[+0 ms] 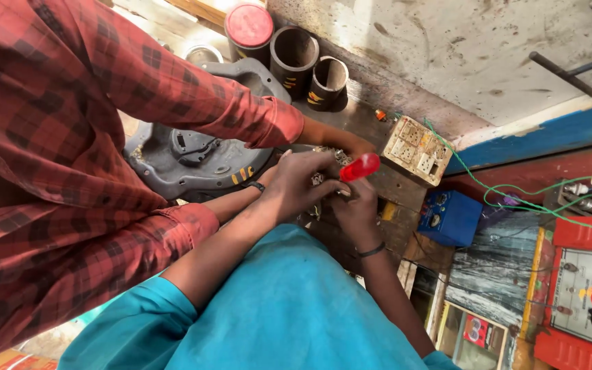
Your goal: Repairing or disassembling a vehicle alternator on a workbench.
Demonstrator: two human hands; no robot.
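Two hands work a red-handled screwdriver on a wooden bench.
Right hand grips the translucent red plastic screwdriver handle; left hand curls over small metal parts, beside a co-worker's red-checked sleeve.

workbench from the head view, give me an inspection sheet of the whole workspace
surface: worn dark wooden workbench, crowded.
job's things: red-handled tool and small metal parts, mostly hidden by the hands.
clutter: grey cast metal housing, three dark cylinders, one with a red lid, beige switch and socket board, blue box.
grips: left hand curled over the parts; right hand closed by the tool handle, exact grip unclear.
cables: green wire loops from the switch board to the right.
surroundings: a co-worker's hand in a red checked sleeve reaches to the same spot; red-framed instrument panel at right; stained pale wall.
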